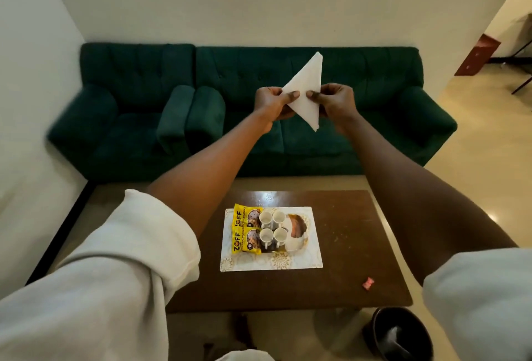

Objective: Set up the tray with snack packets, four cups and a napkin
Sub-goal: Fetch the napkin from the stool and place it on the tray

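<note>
Left grip (272, 103), right grip (338, 101), napkin (305, 93) pinched between

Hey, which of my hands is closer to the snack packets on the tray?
Left. The left hand holds the napkin raised, roughly in line with the cups beside the snack packets; the right hand holds it farther right.

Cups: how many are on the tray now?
4, in a two-by-two block on the tray beside the snack packets: back left cup, back right cup, front left cup, front right cup. None looks hidden.
</note>
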Demonstrator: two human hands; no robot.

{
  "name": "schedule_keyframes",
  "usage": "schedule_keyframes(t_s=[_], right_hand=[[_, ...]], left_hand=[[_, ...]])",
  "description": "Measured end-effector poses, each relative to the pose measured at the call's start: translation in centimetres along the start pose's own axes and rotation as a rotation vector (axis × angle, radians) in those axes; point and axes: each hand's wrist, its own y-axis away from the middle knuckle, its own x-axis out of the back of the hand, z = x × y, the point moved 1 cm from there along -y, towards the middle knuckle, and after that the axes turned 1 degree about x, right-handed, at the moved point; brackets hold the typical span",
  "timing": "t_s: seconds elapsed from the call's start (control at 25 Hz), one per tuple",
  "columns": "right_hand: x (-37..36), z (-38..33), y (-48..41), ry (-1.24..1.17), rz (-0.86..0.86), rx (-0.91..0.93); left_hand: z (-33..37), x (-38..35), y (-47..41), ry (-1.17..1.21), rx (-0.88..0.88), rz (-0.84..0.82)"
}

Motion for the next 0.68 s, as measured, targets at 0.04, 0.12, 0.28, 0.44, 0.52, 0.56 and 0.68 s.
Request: schedule_keyframes(t_s=[0.04, 0.12, 0.28, 0.44, 0.52, 0.56, 0.68], right_hand=[[-0.7, 0.8, -0.7, 0.0, -0.012, -0.018], [-1.8, 3.1, -2.5, 0.02, -0.034, -0.073], [-2.6, 9.8, -5.7, 0.085, 0.001, -0.197], [-2.3, 19.1, -7.7, 0.144, 0.087, -0.372], [-1.5, 23.5, -7.8, 0.157, 0.107, -0.446], [-1.2, 25.7, -7.9, 0.171, 0.107, -0.483], [-0.2, 32.6, -7.1, 0.219, 0.074, -0.587]], left_hand=[[-1.0, 0.6, -1.0, 0.001, 0.022, 0.016], [-3.5, 1.5, -3.2, 0.007, 0.07, 0.036], [-10.3, 1.9, -8.4, -0.083, 0.127, 0.011], [-18.6, 0.6, -11.2, -0.189, 0.261, 0.006], [-22.2, -0.6, -12.0, -0.228, 0.303, -0.033], [-24.1, -1.0, -12.5, -0.249, 0.324, -0.037], [-30.6, -2.3, -13.2, -0.342, 0.41, -0.029]])
